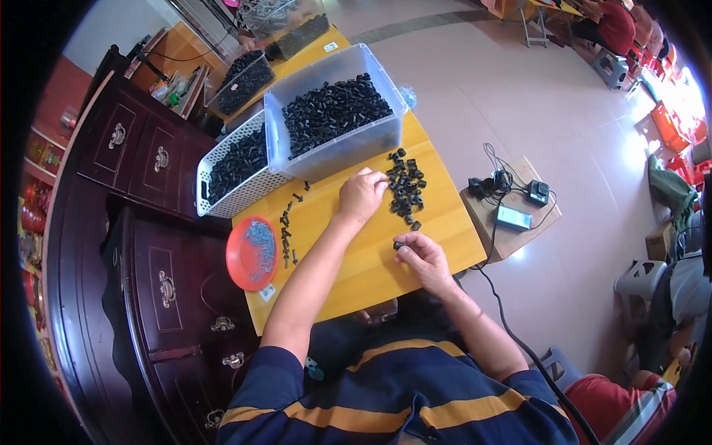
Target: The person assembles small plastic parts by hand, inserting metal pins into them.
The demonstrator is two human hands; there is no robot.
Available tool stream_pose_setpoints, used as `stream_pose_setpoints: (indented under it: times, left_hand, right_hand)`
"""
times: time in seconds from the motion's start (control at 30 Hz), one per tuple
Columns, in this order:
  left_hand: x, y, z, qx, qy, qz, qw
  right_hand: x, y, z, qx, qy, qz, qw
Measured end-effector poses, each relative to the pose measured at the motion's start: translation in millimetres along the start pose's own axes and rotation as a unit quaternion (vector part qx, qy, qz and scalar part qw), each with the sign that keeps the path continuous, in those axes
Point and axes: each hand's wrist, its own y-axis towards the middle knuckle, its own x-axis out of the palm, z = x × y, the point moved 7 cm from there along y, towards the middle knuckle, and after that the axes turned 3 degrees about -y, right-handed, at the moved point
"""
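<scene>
My left hand (362, 196) is over the yellow table (348, 259), its fingers pinched together beside a pile of small black plastic parts (405, 185). Whatever is in that pinch, if anything, is hidden. Nearer to me, my right hand (424, 262) holds a small black plastic part (399, 245) between thumb and fingers, just short of the pile. To the left of my left forearm, several longer black pieces (286, 222) lie in a loose row. Beside them is a round red dish (235, 256) with many thin silvery pins or screws (259, 248).
Behind my hands stand a clear plastic bin (348, 152) and a white perforated basket (248, 185), both full of black parts. A dark wooden cabinet (141, 200) borders the left side. On the right, a cardboard box (512, 241) carries cables and small devices. Other people sit farther off.
</scene>
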Motion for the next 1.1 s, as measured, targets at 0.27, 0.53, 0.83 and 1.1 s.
stream_pose_setpoints:
  times: [0.27, 0.53, 0.83, 1.1]
  left_hand:
    - [-22, -39, -7, -0.034, -0.022, 0.024, 0.999]
    - [-36, -112, 31, -0.166, -0.322, -0.043, 0.931]
    - [-34, -126, 61, -0.149, -0.396, -0.050, 0.905]
    - [-33, -128, 63, -0.130, -0.386, -0.018, 0.913]
  right_hand:
    - [-3, 1, 4, -0.002, -0.002, 0.004, 1.000]
    - [0, 1, 1, -0.008, 0.006, 0.002, 1.000]
    - [3, 0, 3, -0.016, -0.013, -0.022, 1.000]
    - [5, -2, 3, -0.037, -0.025, -0.057, 0.997]
